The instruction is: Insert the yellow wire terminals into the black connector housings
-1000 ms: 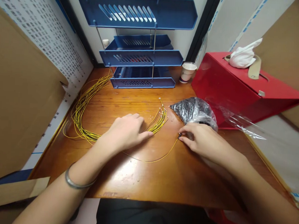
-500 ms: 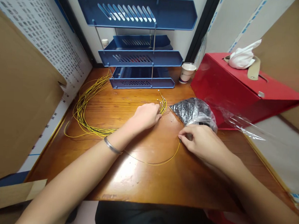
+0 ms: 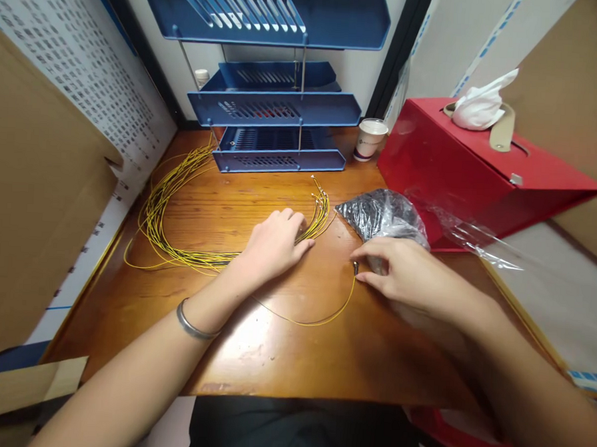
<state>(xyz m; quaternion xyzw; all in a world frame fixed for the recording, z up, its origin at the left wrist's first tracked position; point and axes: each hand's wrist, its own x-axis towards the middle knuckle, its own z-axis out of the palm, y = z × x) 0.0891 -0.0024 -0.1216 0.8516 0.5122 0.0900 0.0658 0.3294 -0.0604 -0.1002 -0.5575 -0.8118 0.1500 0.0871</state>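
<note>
A long coil of thin yellow and dark wires loops over the wooden table, its metal-tipped ends fanned out at the middle. Over this bundle lies my left hand, open, thumb apart from the fingers, touching the wires near their ends. One yellow wire curves away to a small black connector. My right hand is around that connector with thumb and forefinger apart, not pinching it; whether a fingertip touches it I cannot tell. A clear plastic bag of black pieces sits just behind the right hand.
Blue tiered letter trays stand at the back, beside a paper cup. A red box with tissue on top takes up the right. Cardboard leans at the left. The table ends in front of my lap.
My right finger and thumb have parted from the connector, which now shows between them. My left hand has slid back and left along the wires and spread. The view has shifted slightly.
</note>
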